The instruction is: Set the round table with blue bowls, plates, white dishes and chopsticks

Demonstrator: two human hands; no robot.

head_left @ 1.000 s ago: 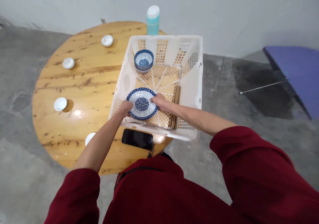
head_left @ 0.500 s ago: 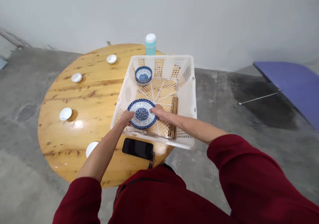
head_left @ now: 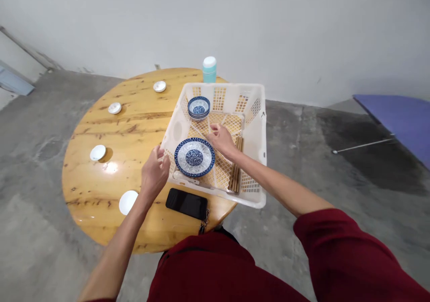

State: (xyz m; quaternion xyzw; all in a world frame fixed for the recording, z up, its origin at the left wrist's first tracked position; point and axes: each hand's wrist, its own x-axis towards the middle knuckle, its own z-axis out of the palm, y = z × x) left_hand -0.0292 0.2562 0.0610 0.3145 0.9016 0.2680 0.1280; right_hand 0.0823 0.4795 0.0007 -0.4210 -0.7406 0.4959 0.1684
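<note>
A blue-and-white patterned plate (head_left: 194, 157) lies in the near left part of a white plastic basket (head_left: 257, 167), with neither hand on it. My left hand (head_left: 155, 171) hovers over the basket's left rim, fingers apart and holding nothing. Inside the basket, my right hand (head_left: 221, 140) is above the floor, just right of the plate, its fingers loosely spread. Beyond it stands a stack of blue-and-white bowls (head_left: 199, 108) in the far left corner. A bundle of wooden chopsticks (head_left: 236, 165) rests along the basket's right side. Part of a white spoon (head_left: 184, 177) shows below the plate.
Several small white dishes (head_left: 98, 153) are spread over the left of the round wooden table (head_left: 134, 136). A black phone (head_left: 187, 203) lies at the basket's near side. Behind the basket stands a turquoise bottle (head_left: 209, 70). A purple tabletop (head_left: 396, 118) is off to the right.
Both hands have let go of the plate, which now rests in the basket. My left hand has moved left and out to the rim; my right hand has moved slightly away toward the bowls.
</note>
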